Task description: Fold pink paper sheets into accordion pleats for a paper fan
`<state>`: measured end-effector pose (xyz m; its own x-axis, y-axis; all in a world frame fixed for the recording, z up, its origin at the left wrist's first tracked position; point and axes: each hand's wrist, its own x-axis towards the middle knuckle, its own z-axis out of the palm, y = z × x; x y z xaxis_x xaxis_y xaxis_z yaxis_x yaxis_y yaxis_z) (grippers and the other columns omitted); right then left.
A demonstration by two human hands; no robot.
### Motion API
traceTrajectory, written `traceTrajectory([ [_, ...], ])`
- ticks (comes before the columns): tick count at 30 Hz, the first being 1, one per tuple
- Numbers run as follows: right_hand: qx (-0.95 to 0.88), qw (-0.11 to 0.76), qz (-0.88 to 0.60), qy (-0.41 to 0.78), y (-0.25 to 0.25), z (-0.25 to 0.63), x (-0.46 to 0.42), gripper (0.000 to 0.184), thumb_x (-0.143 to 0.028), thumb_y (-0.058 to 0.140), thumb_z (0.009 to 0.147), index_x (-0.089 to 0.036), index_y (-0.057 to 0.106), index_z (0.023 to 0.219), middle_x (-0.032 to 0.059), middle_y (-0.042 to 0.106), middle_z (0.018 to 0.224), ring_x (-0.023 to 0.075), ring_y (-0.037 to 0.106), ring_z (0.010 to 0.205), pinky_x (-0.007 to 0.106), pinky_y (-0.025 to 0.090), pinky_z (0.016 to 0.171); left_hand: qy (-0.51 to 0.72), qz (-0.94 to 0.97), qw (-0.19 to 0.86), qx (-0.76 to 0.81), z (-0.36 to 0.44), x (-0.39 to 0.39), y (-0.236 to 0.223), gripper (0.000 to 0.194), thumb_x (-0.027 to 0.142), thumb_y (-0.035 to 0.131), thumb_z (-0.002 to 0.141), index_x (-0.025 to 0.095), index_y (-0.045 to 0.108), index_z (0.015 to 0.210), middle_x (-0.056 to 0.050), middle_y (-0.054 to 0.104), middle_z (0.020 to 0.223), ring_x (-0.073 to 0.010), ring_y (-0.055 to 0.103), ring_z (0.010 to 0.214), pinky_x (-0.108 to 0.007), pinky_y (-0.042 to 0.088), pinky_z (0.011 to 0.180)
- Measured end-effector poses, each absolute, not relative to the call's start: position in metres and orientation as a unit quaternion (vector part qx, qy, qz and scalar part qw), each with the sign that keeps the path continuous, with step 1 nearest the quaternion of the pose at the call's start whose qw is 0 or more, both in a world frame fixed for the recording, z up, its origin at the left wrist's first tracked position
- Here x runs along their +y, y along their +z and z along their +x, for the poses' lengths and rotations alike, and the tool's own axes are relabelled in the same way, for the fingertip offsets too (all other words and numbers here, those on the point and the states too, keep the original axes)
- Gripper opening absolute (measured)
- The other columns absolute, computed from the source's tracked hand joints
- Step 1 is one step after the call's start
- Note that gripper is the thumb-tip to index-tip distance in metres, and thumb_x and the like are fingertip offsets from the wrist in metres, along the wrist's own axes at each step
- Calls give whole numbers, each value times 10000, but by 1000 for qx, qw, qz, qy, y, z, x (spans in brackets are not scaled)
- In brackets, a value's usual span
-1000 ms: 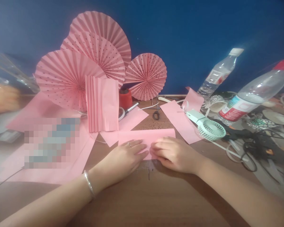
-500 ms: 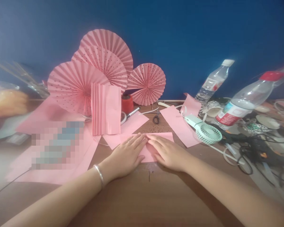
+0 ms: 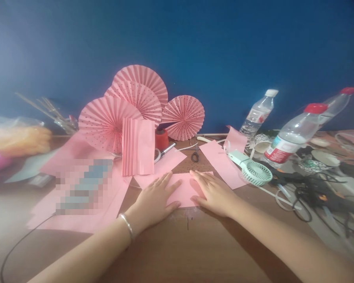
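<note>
A pink sheet of paper [image 3: 185,192] lies flat near the front of the brown table, its far edge running between my hands. My left hand [image 3: 157,198] rests on the sheet's left part, fingers stretched and thumb apart, with a ring and a silver bangle on that arm. Spread on the right part of the same sheet is my right hand [image 3: 214,192], its fingertips near the far edge. Behind my left hand stands a pleated pink paper strip [image 3: 138,147], folded in narrow ridges on its left side.
Several round pink paper fans [image 3: 184,118] lean by the blue wall. Small black scissors [image 3: 195,156] lie beyond the sheet. To the right are a mint hand fan [image 3: 256,173], plastic bottles [image 3: 292,137] and tangled cables [image 3: 306,200]. More pink paper [image 3: 106,220] lies left, under a blurred-out object.
My hands have moved apart along the sheet, left hand leftwards and right hand slightly rightwards, uncovering its middle. The camera view has tilted up, so the background sits lower.
</note>
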<state>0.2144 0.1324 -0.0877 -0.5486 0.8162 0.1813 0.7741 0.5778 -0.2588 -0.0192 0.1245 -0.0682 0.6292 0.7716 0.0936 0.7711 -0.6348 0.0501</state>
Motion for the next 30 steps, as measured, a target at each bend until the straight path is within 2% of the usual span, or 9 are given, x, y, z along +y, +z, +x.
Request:
traceTrajectory([
  [2, -866, 137, -477, 61, -91, 219, 130, 750, -578, 393, 790, -113, 230, 1357, 150, 339, 1370, 262, 319, 1251, 453, 262, 1029, 61, 883, -27, 465, -20, 120, -70, 610, 512, 437, 805, 271, 274, 1341, -151, 267, 1397, -325, 347, 1215, -457, 370, 902],
  [5, -850, 127, -510, 37, -96, 221, 128, 802, -637, 334, 781, -73, 258, 1347, 173, 318, 1374, 279, 311, 1253, 440, 260, 1033, 54, 861, -48, 503, -19, 116, -73, 622, 536, 441, 790, 294, 276, 1339, -153, 278, 1389, -360, 301, 1231, -480, 352, 905],
  [9, -824, 112, -556, 12, -98, 218, 125, 888, -697, 289, 749, -17, 310, 1318, 215, 294, 1372, 308, 269, 1267, 447, 237, 1037, 22, 855, -32, 517, -17, 115, -70, 632, 557, 412, 790, 325, 231, 1349, -143, 285, 1384, -355, 251, 1257, -486, 284, 957],
  [15, -804, 96, -587, 10, -102, 218, 126, 992, -751, 262, 705, 19, 273, 1330, 240, 256, 1377, 320, 184, 1294, 458, 179, 1053, 13, 856, -34, 516, -17, 115, -68, 676, 573, 407, 780, 269, 233, 1358, -168, 304, 1362, -357, 246, 1254, -490, 250, 972],
  [20, -808, 109, -579, 9, -106, 221, 129, 968, -738, 288, 710, -7, 249, 1344, 219, 260, 1388, 323, 175, 1296, 465, 164, 1053, 35, 862, -37, 505, -26, 127, -64, 596, 501, 392, 820, 213, 300, 1333, -143, 399, 1276, -319, 352, 1163, -462, 289, 932],
  [23, -813, 153, -562, -5, -101, 225, 133, 870, -694, 385, 713, -65, 327, 1311, 203, 406, 1299, 345, 283, 1240, 510, 208, 1013, 50, 858, -25, 510, -32, 138, -58, 499, 405, 413, 836, 221, 355, 1296, -104, 495, 1113, -278, 437, 1037, -431, 342, 858],
  [25, -810, 197, -553, -8, -96, 227, 138, 744, -623, 473, 719, -99, 411, 1244, 181, 512, 1164, 339, 399, 1134, 518, 287, 952, 58, 862, -14, 504, -34, 143, -54, 445, 390, 471, 809, 232, 442, 1224, -79, 520, 1015, -267, 461, 973, -418, 360, 820],
  [28, -809, 268, -524, 12, -88, 231, 143, 375, -433, 542, 769, -171, 552, 1037, 106, 582, 945, 265, 509, 929, 440, 410, 812, 76, 873, 10, 483, -34, 145, -51, 225, 325, 456, 832, 236, 588, 990, -40, 541, 885, -217, 506, 854, -356, 391, 740],
  [30, -807, 328, -491, 18, -83, 233, 142, 136, -292, 521, 810, -200, 600, 870, 63, 583, 822, 216, 529, 828, 383, 436, 741, 124, 871, 16, 475, -36, 143, -52, 224, 250, 391, 868, 225, 613, 886, -27, 548, 822, -171, 524, 759, -308, 403, 678],
])
